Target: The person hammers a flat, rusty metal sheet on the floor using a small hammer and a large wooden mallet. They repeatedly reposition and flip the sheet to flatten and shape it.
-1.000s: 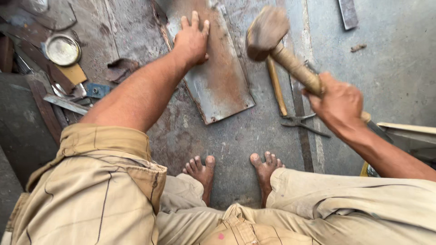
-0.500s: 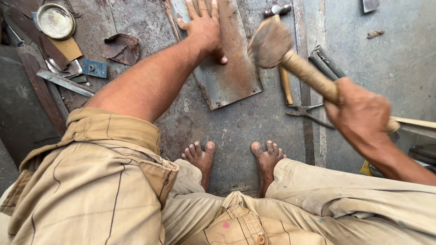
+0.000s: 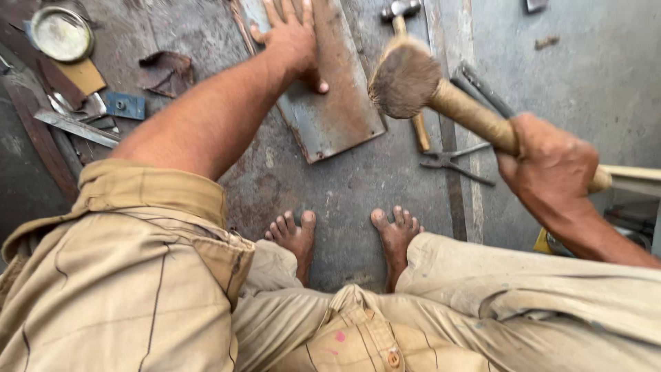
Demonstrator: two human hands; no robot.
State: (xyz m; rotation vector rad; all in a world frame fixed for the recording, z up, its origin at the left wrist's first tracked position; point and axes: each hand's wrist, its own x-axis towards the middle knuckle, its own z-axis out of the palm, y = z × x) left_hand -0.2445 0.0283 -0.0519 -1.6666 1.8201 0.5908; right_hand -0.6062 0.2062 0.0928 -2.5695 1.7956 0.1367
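My left hand (image 3: 292,38) lies flat, fingers spread, on a rusty bent metal sheet (image 3: 330,103) on the floor ahead of my bare feet. My right hand (image 3: 551,162) grips the wooden handle of a mallet (image 3: 406,79), whose worn round head hangs in the air just right of the sheet's near end. The mallet's handle end sticks out past my fist to the right.
A small steel hammer (image 3: 403,14) and pliers (image 3: 451,160) lie on the floor right of the sheet. At the far left sit a round metal tin (image 3: 60,33), a blue metal piece (image 3: 124,105), scrap strips (image 3: 72,125) and a torn rusty scrap (image 3: 165,69).
The view has tipped downward, so the sheet and tools sit higher in the picture. The mallet head has come lower and nearer the sheet. My left hand stays pressed on the sheet.
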